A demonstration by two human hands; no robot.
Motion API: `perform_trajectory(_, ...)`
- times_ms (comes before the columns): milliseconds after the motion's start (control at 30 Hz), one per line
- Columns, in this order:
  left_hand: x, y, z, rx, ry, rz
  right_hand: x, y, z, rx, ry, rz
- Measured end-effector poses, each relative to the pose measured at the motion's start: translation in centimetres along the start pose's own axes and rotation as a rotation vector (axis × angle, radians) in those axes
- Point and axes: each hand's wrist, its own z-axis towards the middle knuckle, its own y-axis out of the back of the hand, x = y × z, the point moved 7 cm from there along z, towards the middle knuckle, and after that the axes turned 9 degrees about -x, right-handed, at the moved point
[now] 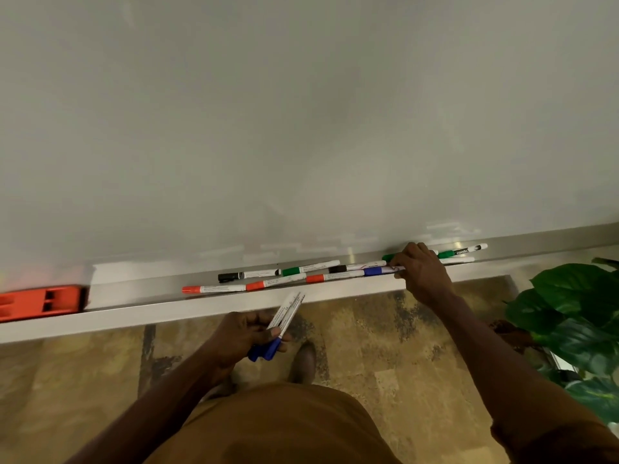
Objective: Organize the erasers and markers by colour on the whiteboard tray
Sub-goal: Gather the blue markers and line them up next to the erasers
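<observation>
The left hand [243, 333] is closed around two blue-capped markers [279, 324], held below the near edge of the tray [234, 304], caps down by the palm and white barrels pointing up and to the right. The right hand [422, 274] reaches onto the tray at the right, fingers curled down over a blue marker [376, 271]; whether it has a full grip cannot be told.

The other markers lie scattered along the tray. Three red ones sit in a rough line near the front edge: a left red [214, 289], a middle red [274, 282] and a right red [335, 276], the last end to end with the blue one. Behind them, from the left, lie a black marker [246, 274], a green marker [310, 267] and a second black [356, 267]. Right of the hand, a far green [462, 251] lies against the whiteboard [301, 128].

A red eraser [40, 304] rests at the far left of the tray, well apart from the markers. A plant [576, 323] stands at the right, over a mottled floor [385, 346].
</observation>
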Motion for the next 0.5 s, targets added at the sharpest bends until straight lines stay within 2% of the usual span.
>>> perform_trajectory(133,-0.3,1.4,-0.2,-0.05,-0.014,0.001,-0.6,-0.1,0.0,-0.009,-0.039,0.04)
perform_trajectory(233,-1.2,3.7,-0.5,-0.146,-0.12,0.145,-0.5,0.3,-0.5,-0.036,-0.027,0.046)
perform_trajectory(367,-3.6,9.3,-1.1,-0.515,-0.398,0.633,-0.5,0.6,-2.0,-0.045,-0.049,-0.001)
perform_trajectory(433,-4.3,12.5,-1.5,-0.674,-0.475,0.752,-0.5,0.6,-2.8,-0.052,-0.054,-0.012)
perform_trajectory(500,-4.6,15.5,-1.7,-0.788,-0.481,0.838,-0.1,1.0,-3.3,-0.069,-0.076,-0.035)
